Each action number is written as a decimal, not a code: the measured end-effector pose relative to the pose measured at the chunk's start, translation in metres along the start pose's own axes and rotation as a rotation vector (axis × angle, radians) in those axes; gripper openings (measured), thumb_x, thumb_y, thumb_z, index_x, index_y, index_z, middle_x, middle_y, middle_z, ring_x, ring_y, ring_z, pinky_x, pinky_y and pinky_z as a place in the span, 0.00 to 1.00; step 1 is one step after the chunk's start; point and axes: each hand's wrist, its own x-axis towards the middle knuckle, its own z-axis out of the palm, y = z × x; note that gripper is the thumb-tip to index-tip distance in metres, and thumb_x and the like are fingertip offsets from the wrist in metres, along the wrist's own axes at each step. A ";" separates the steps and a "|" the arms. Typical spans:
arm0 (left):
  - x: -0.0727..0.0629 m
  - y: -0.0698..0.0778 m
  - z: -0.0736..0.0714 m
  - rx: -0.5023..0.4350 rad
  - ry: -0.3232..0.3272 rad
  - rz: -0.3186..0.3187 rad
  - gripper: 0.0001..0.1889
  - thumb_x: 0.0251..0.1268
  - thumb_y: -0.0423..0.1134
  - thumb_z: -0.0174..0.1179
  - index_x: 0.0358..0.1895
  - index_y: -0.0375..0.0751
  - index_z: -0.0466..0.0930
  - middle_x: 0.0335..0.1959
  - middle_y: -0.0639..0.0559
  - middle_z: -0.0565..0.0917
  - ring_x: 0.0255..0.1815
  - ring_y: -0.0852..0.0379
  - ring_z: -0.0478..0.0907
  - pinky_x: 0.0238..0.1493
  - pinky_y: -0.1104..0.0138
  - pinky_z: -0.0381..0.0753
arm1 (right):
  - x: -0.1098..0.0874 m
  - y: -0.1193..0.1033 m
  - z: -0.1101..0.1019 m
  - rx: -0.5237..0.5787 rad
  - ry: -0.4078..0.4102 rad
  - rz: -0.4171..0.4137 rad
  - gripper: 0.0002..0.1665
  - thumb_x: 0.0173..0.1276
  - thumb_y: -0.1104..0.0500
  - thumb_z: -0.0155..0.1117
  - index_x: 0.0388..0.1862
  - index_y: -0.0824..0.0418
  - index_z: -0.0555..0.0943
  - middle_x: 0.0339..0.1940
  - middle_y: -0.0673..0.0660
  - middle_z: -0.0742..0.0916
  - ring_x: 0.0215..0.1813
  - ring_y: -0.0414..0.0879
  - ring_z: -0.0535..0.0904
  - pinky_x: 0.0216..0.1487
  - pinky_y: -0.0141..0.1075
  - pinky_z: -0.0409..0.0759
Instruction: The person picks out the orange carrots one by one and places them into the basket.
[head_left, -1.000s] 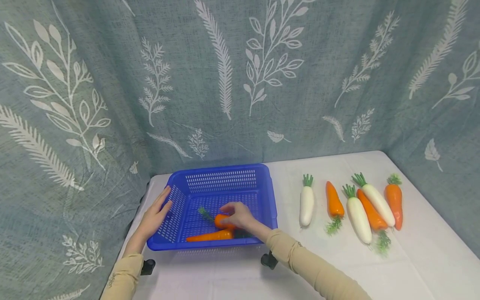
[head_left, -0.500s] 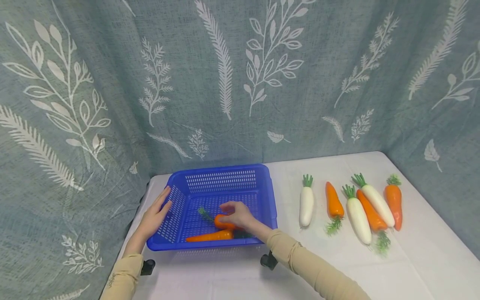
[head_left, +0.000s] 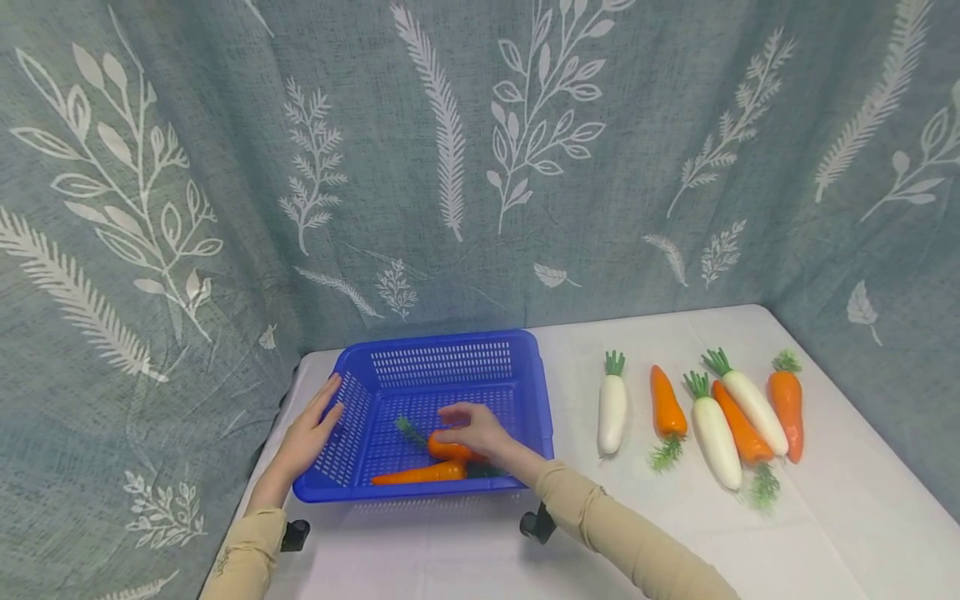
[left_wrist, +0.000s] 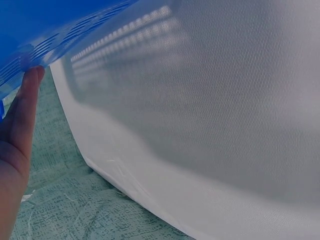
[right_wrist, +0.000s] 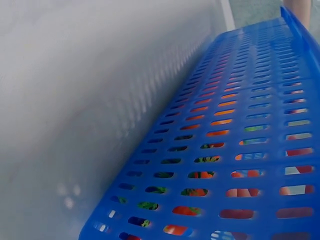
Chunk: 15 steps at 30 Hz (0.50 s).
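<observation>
Since before, little is moved. By head view, a carrot (head_left: pixel 444 451) in the basket (head_left: pixel 442 362) is partly hidden by the half-bent right hand (head_left: pixel 478 428), grip unclear. By left wrist, basket is touched by straight-fingered left hand (left_wrist: pixel 16 137).

The head view is evenly bright, while in both wrist views the basket (head_left: pixel 442 339) shadows the white tabletop (left_wrist: pixel 115 142).
</observation>
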 end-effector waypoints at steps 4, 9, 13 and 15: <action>0.000 0.000 -0.001 -0.004 -0.002 0.000 0.29 0.77 0.44 0.41 0.74 0.34 0.49 0.76 0.36 0.49 0.75 0.32 0.45 0.72 0.40 0.46 | 0.000 -0.001 0.000 0.032 -0.003 0.011 0.26 0.59 0.63 0.68 0.57 0.69 0.77 0.56 0.67 0.82 0.58 0.59 0.79 0.58 0.44 0.79; 0.000 -0.001 0.000 -0.001 -0.001 0.001 0.29 0.77 0.44 0.41 0.74 0.35 0.49 0.76 0.37 0.48 0.76 0.33 0.45 0.72 0.39 0.47 | -0.002 -0.004 0.000 0.064 -0.003 0.035 0.27 0.60 0.63 0.68 0.58 0.68 0.77 0.56 0.66 0.82 0.57 0.57 0.79 0.57 0.42 0.81; 0.000 -0.001 0.000 -0.002 -0.003 0.004 0.29 0.76 0.42 0.41 0.74 0.35 0.49 0.76 0.36 0.48 0.75 0.32 0.45 0.71 0.38 0.47 | -0.004 -0.005 0.000 0.066 -0.001 0.043 0.27 0.59 0.62 0.69 0.58 0.67 0.77 0.56 0.65 0.83 0.57 0.56 0.79 0.56 0.42 0.81; 0.000 -0.002 0.000 0.000 -0.002 0.004 0.29 0.76 0.43 0.41 0.74 0.35 0.49 0.76 0.36 0.48 0.75 0.32 0.45 0.71 0.38 0.47 | -0.004 -0.006 -0.001 0.069 -0.002 0.048 0.27 0.59 0.61 0.69 0.58 0.66 0.77 0.56 0.64 0.83 0.58 0.56 0.79 0.57 0.42 0.80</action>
